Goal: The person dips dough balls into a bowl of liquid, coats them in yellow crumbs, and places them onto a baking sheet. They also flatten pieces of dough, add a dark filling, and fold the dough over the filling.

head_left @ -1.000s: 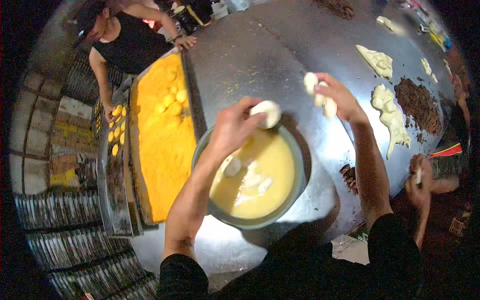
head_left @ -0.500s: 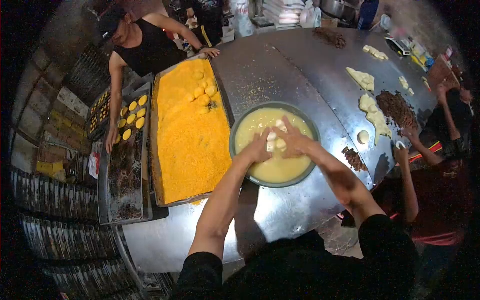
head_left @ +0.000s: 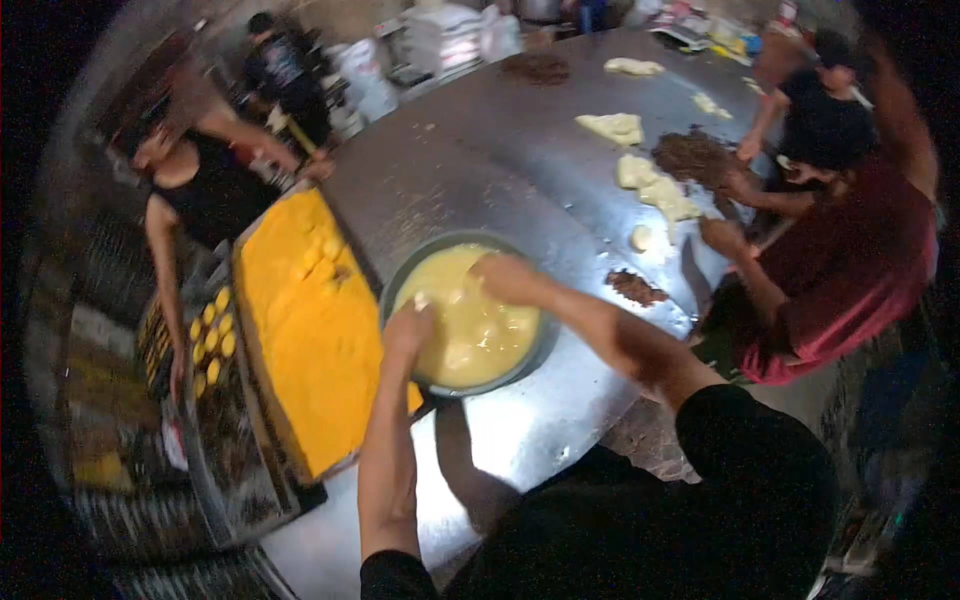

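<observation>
A round grey basin [head_left: 392,290] of pale yellow liquid [head_left: 470,345] stands in front of me on the metal table. Blurred pale lumps lie in the liquid. My left hand [head_left: 410,328] is at the basin's left side, its fingers bunched near a small whitish piece; whether it grips this piece is unclear. At the upper part of the basin, my right hand [head_left: 507,278] reaches to the liquid with its fingers pointing down, smeared by motion. Left of the basin is a tray of orange crumbs [head_left: 320,380] with several round coated pieces on it.
A baking tray [head_left: 235,470] with yellow rounds lies at the left, beside a person in black [head_left: 215,185]. Dough pieces [head_left: 665,195] and brown filling [head_left: 690,158] lie on the metal table [head_left: 480,150] to the right, near co-workers, one in a red shirt [head_left: 860,270].
My hands have moved apart from the middle of the basin, left hand to its left side, right hand to its upper part. The view has turned, and co-workers at the right show more.
</observation>
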`<act>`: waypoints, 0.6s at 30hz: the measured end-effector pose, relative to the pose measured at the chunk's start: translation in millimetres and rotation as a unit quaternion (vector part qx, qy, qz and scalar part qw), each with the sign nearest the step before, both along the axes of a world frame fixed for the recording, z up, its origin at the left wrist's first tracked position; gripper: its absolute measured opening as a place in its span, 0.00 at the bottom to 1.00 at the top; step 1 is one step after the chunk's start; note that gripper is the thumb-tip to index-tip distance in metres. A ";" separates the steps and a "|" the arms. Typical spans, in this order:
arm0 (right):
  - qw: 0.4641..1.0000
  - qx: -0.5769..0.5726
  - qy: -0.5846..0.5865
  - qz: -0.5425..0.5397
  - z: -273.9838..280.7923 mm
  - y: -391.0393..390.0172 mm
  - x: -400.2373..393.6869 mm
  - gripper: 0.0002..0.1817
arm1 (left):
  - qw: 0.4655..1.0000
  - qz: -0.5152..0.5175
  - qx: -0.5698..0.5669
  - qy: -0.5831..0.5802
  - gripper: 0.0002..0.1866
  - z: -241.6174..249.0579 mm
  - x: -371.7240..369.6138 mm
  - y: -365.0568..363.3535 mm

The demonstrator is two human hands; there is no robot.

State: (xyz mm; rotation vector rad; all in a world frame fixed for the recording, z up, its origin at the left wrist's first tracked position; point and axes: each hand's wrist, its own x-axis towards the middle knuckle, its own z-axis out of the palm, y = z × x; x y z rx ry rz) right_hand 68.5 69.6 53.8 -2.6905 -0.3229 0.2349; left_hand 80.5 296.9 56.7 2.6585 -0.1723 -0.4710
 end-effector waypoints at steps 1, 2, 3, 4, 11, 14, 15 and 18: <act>0.998 -0.056 0.035 -0.001 22.3 -0.4 0.2 0.24 | 1.000 -0.016 0.012 0.007 0.32 5.5 -0.2 1.4; 0.999 -0.041 0.012 0.004 16.7 -0.5 5.6 0.24 | 0.999 -0.034 0.024 0.014 0.32 10.9 -0.4 2.1; 1.000 -0.026 -0.008 0.007 7.5 -1.3 10.3 0.24 | 0.999 -0.032 -0.002 0.019 0.34 3.4 4.0 3.7; 0.999 -0.022 -0.007 0.028 -5.4 -2.1 18.3 0.24 | 0.999 -0.032 -0.031 0.021 0.35 -11.1 10.1 2.3; 0.977 0.112 0.184 -0.008 -42.3 2.6 41.2 0.47 | 0.964 0.147 -0.210 0.069 0.43 -62.4 23.5 -19.1; 0.966 0.104 0.218 -0.091 -19.4 18.5 21.1 0.49 | 0.896 0.184 -0.327 0.239 0.39 -46.4 18.8 -17.7; 0.930 0.204 0.290 -0.094 -6.6 20.3 12.8 0.49 | 0.875 0.194 -0.371 0.242 0.35 -20.3 5.0 -21.3; 0.864 0.351 0.348 -0.091 -10.4 24.6 6.6 0.45 | 0.807 0.233 -0.481 0.251 0.33 -41.7 10.7 -19.7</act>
